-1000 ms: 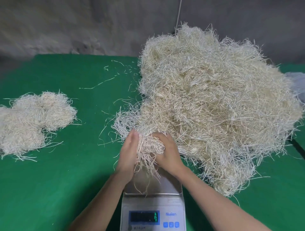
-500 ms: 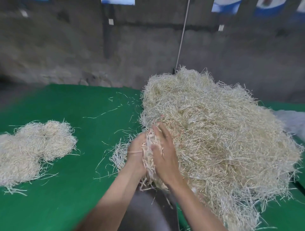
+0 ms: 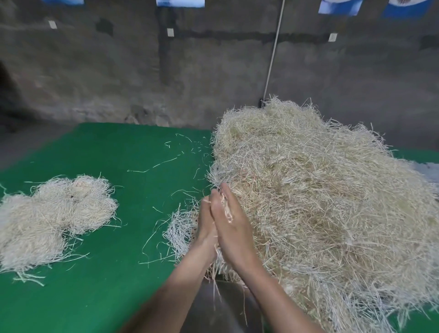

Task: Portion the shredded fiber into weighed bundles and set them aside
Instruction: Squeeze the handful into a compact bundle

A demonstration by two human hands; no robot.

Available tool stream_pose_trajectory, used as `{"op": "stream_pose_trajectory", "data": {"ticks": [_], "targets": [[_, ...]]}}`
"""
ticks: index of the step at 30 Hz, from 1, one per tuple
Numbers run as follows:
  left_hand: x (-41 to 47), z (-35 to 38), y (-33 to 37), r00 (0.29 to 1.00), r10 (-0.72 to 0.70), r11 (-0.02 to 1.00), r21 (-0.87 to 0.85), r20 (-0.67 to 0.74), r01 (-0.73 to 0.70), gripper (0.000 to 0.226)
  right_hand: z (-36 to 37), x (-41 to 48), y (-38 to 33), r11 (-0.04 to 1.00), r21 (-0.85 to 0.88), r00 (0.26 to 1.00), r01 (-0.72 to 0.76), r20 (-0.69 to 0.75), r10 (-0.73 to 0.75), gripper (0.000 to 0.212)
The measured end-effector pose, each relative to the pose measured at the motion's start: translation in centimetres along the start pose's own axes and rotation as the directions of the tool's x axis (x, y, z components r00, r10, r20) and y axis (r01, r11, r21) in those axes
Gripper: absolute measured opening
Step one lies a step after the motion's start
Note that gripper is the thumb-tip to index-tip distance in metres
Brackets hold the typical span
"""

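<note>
The rough grey wall [image 3: 166,71] fills the upper half of the view. Blue-and-white panels [image 3: 180,2] along its top are cut off by the frame and cannot be identified. A pale cord [image 3: 273,52] runs down the wall and disappears behind the heap. The green table cover [image 3: 118,273] spans the lower half, its near and right edges out of view. The heap of shredded fiber [image 3: 320,202] occupies the right side of the table, and its right and lower margins run past the frame. A pale object [image 3: 427,171] behind it at the right edge is too hidden to name. The set-aside bundles [image 3: 47,218] lie well apart at the left, clumped together so that no count can be made, the outermost cut off at the edge. A grey surface [image 3: 228,306] shows at the bottom between the forearms, mostly covered by them. The right hand [image 3: 234,228] and the left hand [image 3: 205,223] are raised against the heap's left flank, palm to palm with fingers straight. The left is largely hidden behind the right. A thin tuft of fiber [image 3: 226,209] is pressed between the palms, and a few strands hang below the wrists. Loose strands [image 3: 154,166] lie scattered on the green.
</note>
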State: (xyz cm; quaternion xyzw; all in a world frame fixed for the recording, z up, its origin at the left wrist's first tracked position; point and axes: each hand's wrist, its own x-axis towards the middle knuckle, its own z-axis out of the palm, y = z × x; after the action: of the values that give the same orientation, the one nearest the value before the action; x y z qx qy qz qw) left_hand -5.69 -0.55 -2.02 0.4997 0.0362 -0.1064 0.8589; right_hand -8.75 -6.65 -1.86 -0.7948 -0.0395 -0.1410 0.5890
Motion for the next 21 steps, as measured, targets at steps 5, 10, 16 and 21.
{"op": "stream_pose_trajectory", "data": {"ticks": [5,10,16,21], "targets": [[0.6,1.1,1.3,0.997,-0.032,0.985,0.173,0.071,0.019,0.071,-2.2,3.6,0.7,0.968,0.235,0.957,-0.089,-0.251,0.149,0.026],[0.8,0.9,-1.8,0.963,-0.269,0.962,-0.054,0.006,0.269,0.098,-3.5,6.7,1.0,0.883,0.447,0.864,-0.143,-0.379,0.332,0.029],[4.4,0.3,-0.7,0.945,-0.236,0.964,-0.177,-0.229,0.198,0.045,0.3,1.1,5.8,0.879,-0.432,0.962,0.200,-0.083,-0.260,0.014],[2.5,1.6,-3.0,0.919,-0.191,0.882,0.351,-0.345,0.315,0.049,-2.4,4.8,4.7,0.973,-0.232,0.976,0.001,-0.210,-0.051,0.022]]}}
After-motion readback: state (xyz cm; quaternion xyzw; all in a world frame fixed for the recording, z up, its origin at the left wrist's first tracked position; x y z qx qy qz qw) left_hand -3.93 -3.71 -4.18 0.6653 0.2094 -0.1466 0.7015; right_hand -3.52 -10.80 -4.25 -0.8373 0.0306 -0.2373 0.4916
